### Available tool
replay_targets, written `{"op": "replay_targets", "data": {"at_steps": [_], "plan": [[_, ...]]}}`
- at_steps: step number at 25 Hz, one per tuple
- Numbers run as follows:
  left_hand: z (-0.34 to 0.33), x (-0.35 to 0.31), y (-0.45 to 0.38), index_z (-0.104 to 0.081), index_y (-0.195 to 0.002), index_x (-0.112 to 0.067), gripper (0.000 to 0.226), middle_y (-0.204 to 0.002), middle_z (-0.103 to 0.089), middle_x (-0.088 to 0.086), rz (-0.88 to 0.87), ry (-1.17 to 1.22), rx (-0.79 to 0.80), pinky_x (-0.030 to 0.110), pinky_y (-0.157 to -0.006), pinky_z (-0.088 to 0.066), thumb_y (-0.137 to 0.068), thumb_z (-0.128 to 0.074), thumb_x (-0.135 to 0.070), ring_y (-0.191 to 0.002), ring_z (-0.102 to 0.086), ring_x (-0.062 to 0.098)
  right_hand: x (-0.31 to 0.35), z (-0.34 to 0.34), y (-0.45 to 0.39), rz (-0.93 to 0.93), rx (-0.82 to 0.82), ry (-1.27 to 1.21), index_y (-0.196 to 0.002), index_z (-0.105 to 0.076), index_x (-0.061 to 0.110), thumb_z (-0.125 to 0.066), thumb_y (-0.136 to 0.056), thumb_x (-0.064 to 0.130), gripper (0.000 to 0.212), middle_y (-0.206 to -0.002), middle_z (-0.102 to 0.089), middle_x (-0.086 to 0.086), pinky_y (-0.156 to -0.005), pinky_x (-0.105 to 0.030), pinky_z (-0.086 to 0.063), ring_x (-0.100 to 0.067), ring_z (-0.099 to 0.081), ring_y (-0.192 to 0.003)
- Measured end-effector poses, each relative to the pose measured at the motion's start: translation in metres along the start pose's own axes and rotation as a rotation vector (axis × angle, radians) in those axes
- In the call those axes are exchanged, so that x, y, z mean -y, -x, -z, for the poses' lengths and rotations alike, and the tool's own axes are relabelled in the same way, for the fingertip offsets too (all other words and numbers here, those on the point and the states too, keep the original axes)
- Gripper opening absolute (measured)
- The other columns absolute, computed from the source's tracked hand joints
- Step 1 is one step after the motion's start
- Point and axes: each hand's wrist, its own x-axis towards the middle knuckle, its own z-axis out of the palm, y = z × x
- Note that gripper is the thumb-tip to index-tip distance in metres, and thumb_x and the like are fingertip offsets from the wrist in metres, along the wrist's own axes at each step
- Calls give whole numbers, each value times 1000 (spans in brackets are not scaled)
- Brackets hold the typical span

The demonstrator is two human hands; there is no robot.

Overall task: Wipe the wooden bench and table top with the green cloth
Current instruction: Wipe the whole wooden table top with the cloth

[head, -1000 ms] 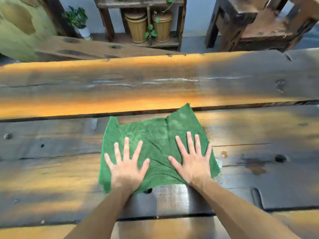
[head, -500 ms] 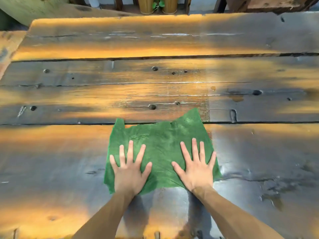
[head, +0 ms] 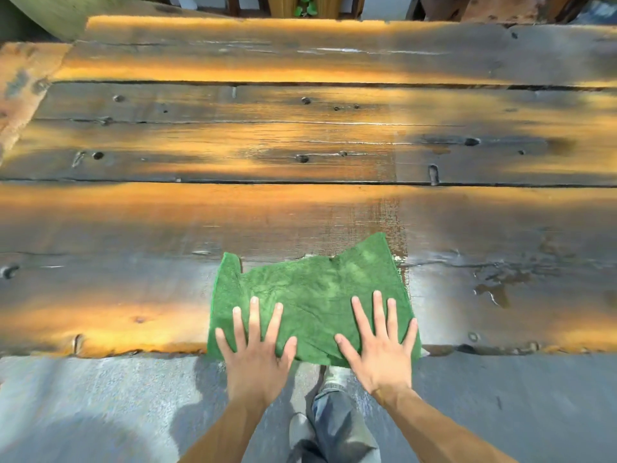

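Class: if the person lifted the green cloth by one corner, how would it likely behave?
The green cloth would probably droop: its creased, wavy far edge suggests soft fabric. Likely light, perhaps damp, given wet streaks on the wooden table top. Near the edge, it might slip off.

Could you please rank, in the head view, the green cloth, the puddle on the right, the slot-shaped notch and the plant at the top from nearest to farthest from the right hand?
From the right hand:
1. Green cloth, directly under its fingers.
2. Puddle, off to the right on the near plank.
3. Slot-shaped notch, one plank farther away.
4. Plant, beyond the table's far edge.
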Motion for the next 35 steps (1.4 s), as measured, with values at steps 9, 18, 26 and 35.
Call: {"op": "replay_targets", "data": {"at_steps": [9,18,26,35], "plan": [[1,-15,8,-17,-155,-49,56,-165,-22,7,-9,6,74,84,-96,-23,-101,-13,-62,-146,-15,46,-13,0,30,-177,73,-65,-158,-1,45,-15,-96,70,68,-168,-1,-3,-117,-63,-12,-30,-5,-154],[9,-57,-75,-17,-155,-49,59,-165,-23,10,-82,-37,31,89,-92,-22,-99,-10,-65,-142,-24,56,-32,29,-56,-265,107,-63,-147,32,47,6,-86,75,71,-160,35,-5,-113,-71,12,-29,29,-148],[39,-110,-234,-9,-154,-54,60,-167,-15,4,-136,-81,-34,82,-105,-11,-95,-7,-70,-149,-15,48,-54,61,-212,-294,-16,-95,-155,8,46,-14,-89,72,75,-167,15,-5,-114,-68,13,-29,13,-154],[90,-185,-447,5,-151,-57,63,-168,2,2,-49,-142,-77,78,-109,-6,-90,-2,-71,-151,-6,45,-86,120,-455,-293,-23,-83,-153,21,46,-11,-93,70,72,-164,27,-6,-116,-65,12,-29,22,-152]]}}
